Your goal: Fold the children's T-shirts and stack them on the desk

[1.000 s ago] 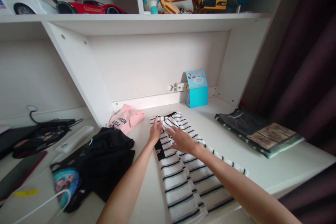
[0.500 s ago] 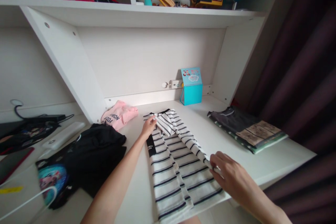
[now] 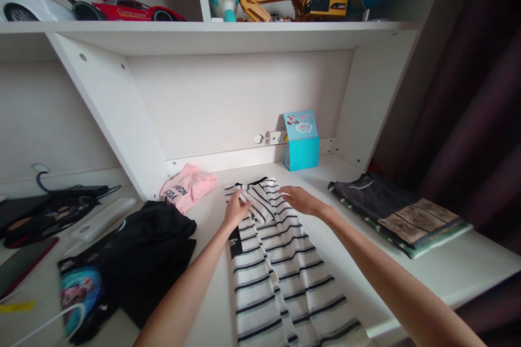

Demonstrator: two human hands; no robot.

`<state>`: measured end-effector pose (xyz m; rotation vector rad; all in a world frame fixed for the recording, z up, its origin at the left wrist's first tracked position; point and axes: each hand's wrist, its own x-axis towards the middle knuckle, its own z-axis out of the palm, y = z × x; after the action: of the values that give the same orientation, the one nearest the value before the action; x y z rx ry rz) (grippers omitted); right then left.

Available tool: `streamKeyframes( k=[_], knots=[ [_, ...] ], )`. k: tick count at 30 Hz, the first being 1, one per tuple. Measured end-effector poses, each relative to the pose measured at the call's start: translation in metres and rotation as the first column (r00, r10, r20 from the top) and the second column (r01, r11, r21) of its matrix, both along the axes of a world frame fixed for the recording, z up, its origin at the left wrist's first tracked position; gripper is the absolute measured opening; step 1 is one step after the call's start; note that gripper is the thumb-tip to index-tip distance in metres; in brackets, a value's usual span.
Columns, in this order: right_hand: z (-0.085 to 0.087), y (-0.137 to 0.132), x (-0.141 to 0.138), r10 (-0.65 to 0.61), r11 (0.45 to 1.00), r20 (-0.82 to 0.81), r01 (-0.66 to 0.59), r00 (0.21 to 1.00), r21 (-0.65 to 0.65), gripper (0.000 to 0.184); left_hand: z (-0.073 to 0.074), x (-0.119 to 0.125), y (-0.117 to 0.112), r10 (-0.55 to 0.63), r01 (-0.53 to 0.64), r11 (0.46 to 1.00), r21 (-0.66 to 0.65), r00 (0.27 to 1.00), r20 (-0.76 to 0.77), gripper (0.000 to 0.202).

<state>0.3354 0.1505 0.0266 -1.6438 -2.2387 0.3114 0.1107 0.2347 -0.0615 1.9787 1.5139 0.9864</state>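
A white shirt with black stripes (image 3: pixel 285 260) lies lengthwise on the desk, its sides folded inward and a sleeve folded over the chest. At the upper left of the shirt, my left hand (image 3: pixel 236 210) is closed on the folded sleeve (image 3: pixel 257 203), thumb and fingers at its edge. My right hand (image 3: pixel 303 199) is at the shirt's upper right edge, fingers stretched out toward the shoulder; whether they touch the cloth is hard to tell. A black patch with white letters (image 3: pixel 235 241) shows below my left hand. The shirt's bottom end runs out of view.
Left of the shirt lie a black garment (image 3: pixel 150 255) and a pink garment (image 3: pixel 189 187). Folded dark clothes (image 3: pixel 399 211) lie on the right. A blue desk calendar (image 3: pixel 302 143) stands at the back by a socket (image 3: pixel 275 137). Toys fill the shelf (image 3: pixel 252 38) above.
My right hand has let go of the shirt's lower right edge and moved up to the shoulder. The right side now lies folded further inward. My left hand stays at the sleeve.
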Motion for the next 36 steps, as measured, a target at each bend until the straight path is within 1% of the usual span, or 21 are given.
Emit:
streamKeyframes(
  k=[2,3,5,7,9,12,15,18,19,21,23,25,27,30,33,36],
  knots=[
    [-0.020,0.041,-0.014,-0.035,0.999,0.022,0.034,0.999,0.038,0.043,-0.001,0.000,0.000,-0.002,0.002,1.000,0.025,1.000,-0.014,0.055],
    [-0.030,0.055,-0.021,-0.037,0.998,0.035,0.035,0.999,0.042,0.045,-0.001,-0.001,0.001,-0.003,0.003,0.999,0.033,1.000,-0.021,0.054],
    [-0.048,0.074,-0.030,-0.047,0.999,0.065,0.045,0.997,0.030,0.051,-0.003,-0.001,0.002,0.004,-0.002,0.999,0.042,1.000,-0.030,0.054],
    [-0.063,0.084,-0.033,-0.090,0.996,0.092,0.090,0.992,0.002,0.059,-0.005,-0.001,0.003,0.021,-0.020,0.999,0.046,0.999,-0.034,0.054],
    [-0.075,0.088,-0.030,-0.158,0.987,0.111,0.161,0.981,-0.021,0.069,-0.005,0.000,0.002,0.039,-0.036,0.998,0.052,0.998,-0.058,0.054],
    [-0.086,0.091,-0.026,-0.240,0.968,0.130,0.247,0.962,-0.041,0.076,-0.003,0.002,-0.001,0.080,-0.065,0.994,0.091,0.980,-0.183,0.053],
    [-0.086,0.091,-0.026,-0.304,0.946,0.150,0.317,0.941,-0.067,0.079,0.001,0.004,-0.008,0.144,-0.103,0.987,0.124,0.910,-0.389,0.053],
    [-0.077,0.096,-0.028,-0.341,0.928,0.174,0.360,0.924,-0.096,0.079,0.006,0.005,-0.014,0.151,-0.133,0.988,0.073,0.821,-0.551,0.060],
    [-0.071,0.100,-0.028,-0.344,0.926,0.179,0.365,0.922,-0.095,0.075,0.007,0.005,-0.015,0.147,-0.137,0.989,0.061,0.798,-0.584,0.063],
    [-0.060,0.110,-0.031,-0.331,0.935,0.175,0.347,0.927,-0.068,0.059,0.011,0.003,-0.018,0.150,-0.133,0.988,0.076,0.762,-0.630,0.065],
    [-0.050,0.122,-0.038,-0.270,0.960,0.156,0.278,0.950,-0.033,0.043,0.013,0.000,-0.018,0.160,-0.118,0.987,0.108,0.736,-0.658,0.066],
    [-0.044,0.135,-0.047,-0.170,0.984,0.141,0.176,0.975,-0.032,0.033,0.014,-0.003,-0.017,0.156,-0.106,0.988,0.115,0.726,-0.670,0.068],
    [-0.043,0.147,-0.057,-0.084,0.993,0.134,0.093,0.987,-0.066,0.032,0.013,-0.007,-0.015,0.139,-0.102,0.990,0.094,0.730,-0.670,0.070],
    [-0.045,0.162,-0.067,-0.011,0.991,0.133,0.029,0.991,-0.128,0.030,0.008,-0.009,-0.012,0.129,-0.126,0.991,0.051,0.743,-0.656,0.076],
    [-0.049,0.170,-0.071,-0.001,0.989,0.139,0.022,0.990,-0.148,0.030,0.005,-0.009,-0.009,0.117,-0.148,0.989,0.006,0.755,-0.645,0.081],
    [-0.055,0.170,-0.076,-0.078,0.992,0.162,0.093,0.984,-0.083,0.031,0.004,-0.008,-0.008,0.108,-0.153,0.988,-0.014,0.753,-0.649,0.083]
  ],
)
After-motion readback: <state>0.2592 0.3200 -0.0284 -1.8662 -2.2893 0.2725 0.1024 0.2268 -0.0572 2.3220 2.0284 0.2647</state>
